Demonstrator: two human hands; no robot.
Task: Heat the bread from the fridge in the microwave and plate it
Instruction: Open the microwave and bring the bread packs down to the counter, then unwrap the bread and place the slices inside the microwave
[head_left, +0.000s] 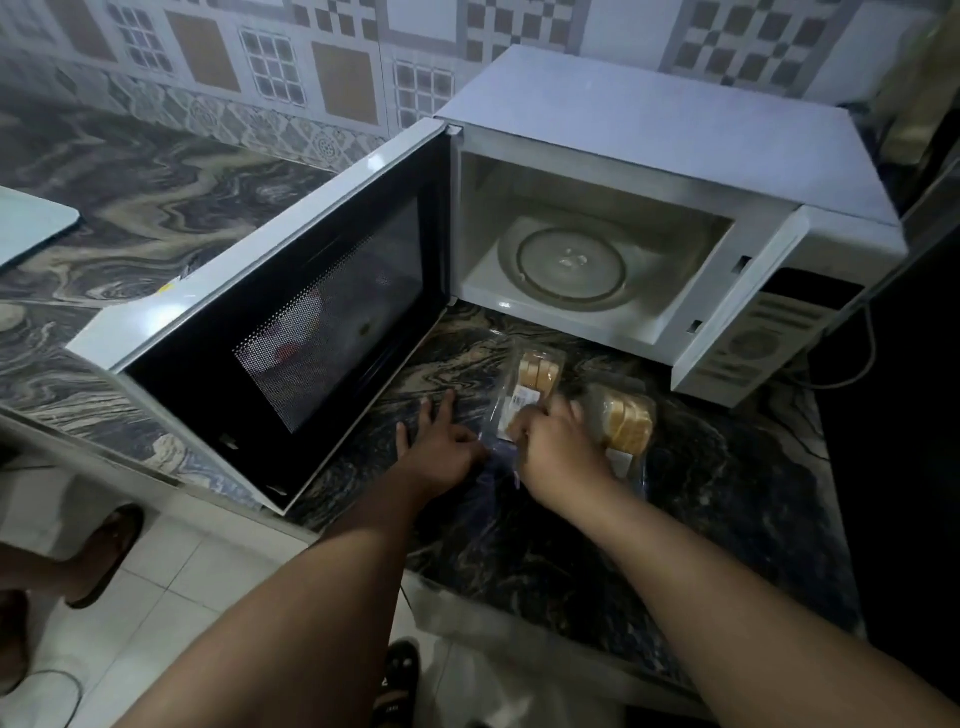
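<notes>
A white microwave (649, 130) stands on the marble counter with its door (291, 312) swung wide open to the left. Its glass turntable (571, 262) is bare. In front of it lies a clear plastic bag of sliced bread (540, 371), and a second stack of slices (631, 423) lies to the right in plastic. My left hand (441, 447) rests on the counter with fingers spread and pinches the bag's near edge. My right hand (558, 447) reaches into the bag's open end, its fingers curled around slices inside.
The dark swirled marble counter (727, 493) runs left along a patterned tile wall. A pale board or tray (31, 223) lies at the far left. A power cable (857, 364) hangs right of the microwave. Sandalled feet (104, 556) stand on the white floor tiles below.
</notes>
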